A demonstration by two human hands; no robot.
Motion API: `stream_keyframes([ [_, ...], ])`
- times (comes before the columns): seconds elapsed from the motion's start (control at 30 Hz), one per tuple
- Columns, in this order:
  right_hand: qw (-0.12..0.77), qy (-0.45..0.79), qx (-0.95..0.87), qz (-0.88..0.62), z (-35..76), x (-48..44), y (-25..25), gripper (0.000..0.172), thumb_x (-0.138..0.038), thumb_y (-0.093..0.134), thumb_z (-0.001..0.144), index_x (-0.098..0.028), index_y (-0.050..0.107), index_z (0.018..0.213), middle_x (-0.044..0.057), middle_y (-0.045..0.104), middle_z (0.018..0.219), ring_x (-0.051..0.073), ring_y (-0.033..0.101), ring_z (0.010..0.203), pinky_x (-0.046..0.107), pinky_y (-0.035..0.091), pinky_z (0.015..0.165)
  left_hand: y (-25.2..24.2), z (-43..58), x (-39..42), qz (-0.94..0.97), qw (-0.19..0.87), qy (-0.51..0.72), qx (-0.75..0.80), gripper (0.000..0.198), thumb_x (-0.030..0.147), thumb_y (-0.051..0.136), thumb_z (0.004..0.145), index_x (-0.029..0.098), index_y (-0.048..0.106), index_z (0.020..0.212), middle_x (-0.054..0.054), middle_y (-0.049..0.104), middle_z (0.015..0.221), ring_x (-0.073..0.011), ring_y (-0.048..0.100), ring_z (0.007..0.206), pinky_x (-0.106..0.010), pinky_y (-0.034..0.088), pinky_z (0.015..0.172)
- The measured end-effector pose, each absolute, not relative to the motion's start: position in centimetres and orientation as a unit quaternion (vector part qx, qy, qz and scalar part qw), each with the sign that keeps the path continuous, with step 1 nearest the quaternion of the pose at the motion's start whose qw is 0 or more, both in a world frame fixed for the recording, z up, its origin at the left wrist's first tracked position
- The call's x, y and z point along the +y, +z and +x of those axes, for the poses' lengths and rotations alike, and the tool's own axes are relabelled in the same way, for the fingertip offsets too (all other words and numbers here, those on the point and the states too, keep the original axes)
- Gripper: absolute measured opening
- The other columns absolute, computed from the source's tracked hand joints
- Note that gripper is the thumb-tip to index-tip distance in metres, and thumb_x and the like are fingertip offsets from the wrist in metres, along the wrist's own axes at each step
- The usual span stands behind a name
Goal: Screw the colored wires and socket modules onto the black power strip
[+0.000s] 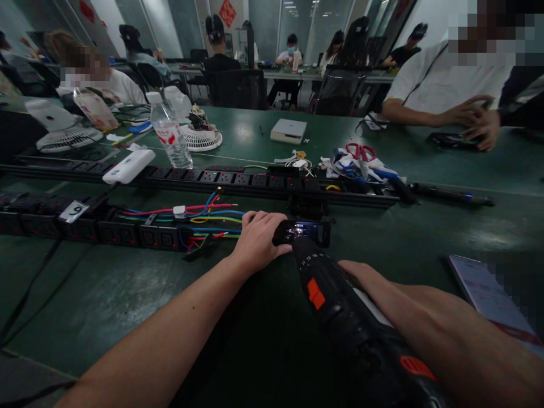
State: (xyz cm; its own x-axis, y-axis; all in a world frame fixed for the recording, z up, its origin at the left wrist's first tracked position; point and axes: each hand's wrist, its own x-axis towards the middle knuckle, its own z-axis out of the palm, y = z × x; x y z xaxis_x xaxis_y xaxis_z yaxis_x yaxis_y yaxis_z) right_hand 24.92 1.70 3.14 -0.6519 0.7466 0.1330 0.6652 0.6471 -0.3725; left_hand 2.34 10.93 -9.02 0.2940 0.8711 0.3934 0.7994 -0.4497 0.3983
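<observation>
Over the green table (127, 283), the left hand (260, 238) grips a black housing (315, 231), the right hand (372, 281) a power drill (348, 317) (orange-switched).

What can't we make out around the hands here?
Head view:
- Black-orange power drill: tip hidden by its nose; rear cut off by bottom edge.
- Right hand: fingers hidden behind the drill.
- Shiny black rectangular piece: left end covered by the left hand.
- Pink-edged flat screen: display too blurred.

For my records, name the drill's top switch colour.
The switch on the drill is orange, clearest in the head view.
</observation>
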Motion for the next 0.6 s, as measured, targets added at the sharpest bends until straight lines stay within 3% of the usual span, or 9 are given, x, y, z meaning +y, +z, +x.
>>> stream_keyframes([
  [0.1, 0.12, 0.152, -0.905, -0.378, 24.85, 1.74, 3.42, 0.05, -0.017, 0.047, 0.065, -0.026, 0.05, 0.114, 0.0, 0.072, 0.092, 0.019, 0.069, 0.063, 0.022, 0.056, 0.045, -9.02, 2.37, 10.92, 0.8, 0.058, 0.289, 0.523, 0.038, 0.031, 0.07, 0.077, 0.024, 0.056, 0.112, -0.003, 0.066, 0.113, -0.0239, 0.054, 0.107, -0.041, 0.027, 0.098],
  [0.27, 0.081, 0.165, -0.896, -0.403, 25.1, 1.61, 3.28, 0.058, -0.015, 0.054, 0.067, -0.029, 0.047, 0.122, -0.004, 0.071, 0.093, 0.017, 0.07, 0.069, 0.022, 0.058, 0.051, -9.03, 2.42, 10.88, 0.8, 0.058, 0.289, 0.523, 0.037, 0.03, 0.07, 0.077, 0.024, 0.056, 0.111, -0.002, 0.066, 0.113, -0.0236, 0.053, 0.107, -0.041, 0.027, 0.098],
  [0.37, 0.09, 0.143, -0.907, -0.385, 25.3, 1.67, 2.91, 0.056, -0.017, 0.054, 0.068, -0.028, 0.046, 0.122, -0.002, 0.071, 0.091, 0.018, 0.069, 0.065, 0.022, 0.057, 0.049, -8.99, 2.44, 10.86, 0.798, 0.06, 0.287, 0.526, 0.037, 0.031, 0.07, 0.078, 0.024, 0.056, 0.112, -0.003, 0.066, 0.113, -0.0234, 0.053, 0.107, -0.041, 0.027, 0.099],
  [0.43, 0.095, 0.127, -0.91, -0.383, 25.37, 1.71, 2.71, 0.065, -0.018, 0.054, 0.068, -0.028, 0.038, 0.13, 0.0, 0.07, 0.098, 0.019, 0.07, 0.071, 0.022, 0.058, 0.051, -8.94, 2.44, 10.87, 0.797, 0.063, 0.284, 0.529, 0.039, 0.033, 0.071, 0.078, 0.024, 0.056, 0.112, -0.003, 0.066, 0.114, -0.0234, 0.053, 0.107, -0.041, 0.027, 0.099],
  [0.6, 0.028, 0.158, -0.895, -0.416, 25.74, 1.73, 2.51, 0.069, -0.025, 0.056, 0.076, -0.026, 0.027, 0.138, 0.002, 0.069, 0.093, 0.02, 0.07, 0.072, 0.024, 0.06, 0.059, -8.92, 2.36, 10.94, 0.799, 0.064, 0.282, 0.527, 0.041, 0.039, 0.072, 0.077, 0.024, 0.057, 0.112, -0.004, 0.066, 0.113, -0.0239, 0.053, 0.108, -0.041, 0.027, 0.099],
])
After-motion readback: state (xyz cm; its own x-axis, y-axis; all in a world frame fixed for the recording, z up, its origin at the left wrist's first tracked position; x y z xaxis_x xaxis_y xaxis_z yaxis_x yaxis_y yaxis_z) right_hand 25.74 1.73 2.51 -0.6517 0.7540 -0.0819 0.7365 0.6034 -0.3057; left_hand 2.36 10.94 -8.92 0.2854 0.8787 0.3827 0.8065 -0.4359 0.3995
